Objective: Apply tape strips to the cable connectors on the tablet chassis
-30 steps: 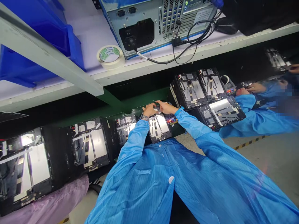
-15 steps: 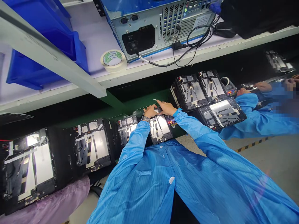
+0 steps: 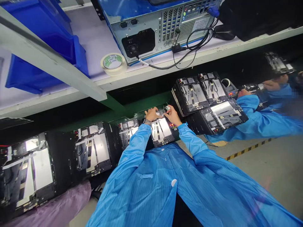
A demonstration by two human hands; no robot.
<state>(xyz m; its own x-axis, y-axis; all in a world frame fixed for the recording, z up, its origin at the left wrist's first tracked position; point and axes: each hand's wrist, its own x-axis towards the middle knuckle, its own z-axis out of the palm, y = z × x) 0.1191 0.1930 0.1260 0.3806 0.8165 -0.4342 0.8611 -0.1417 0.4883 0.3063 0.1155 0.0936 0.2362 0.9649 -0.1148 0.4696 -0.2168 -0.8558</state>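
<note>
An opened flat electronic unit [image 3: 162, 131] lies before me, its silvery panel crossed by dark strips. My left hand [image 3: 151, 114] rests on its far left part, thumb and fingers apart, with a dark watch [image 3: 147, 122] at the wrist. Over the far right part of the unit, my right hand [image 3: 173, 116] has its thumb and fingertips pinched together. A small white strip [image 3: 168, 107] shows at those fingertips. How much of it lies inside the pinch is hidden.
Similar open units [image 3: 93, 148] stand in a row to the left, and more are stacked [image 3: 193, 93] at right. A co-worker's blue sleeve [image 3: 251, 121] reaches in beyond them. Above, a shelf edge [image 3: 146, 77] carries a tape roll [image 3: 113, 64], a computer case [image 3: 163, 28] and blue bins [image 3: 47, 63].
My right hand has drawn back to the right, from a raised finger with the white strip to a pinch over the unit's far right part. My left hand stays nearly in place.
</note>
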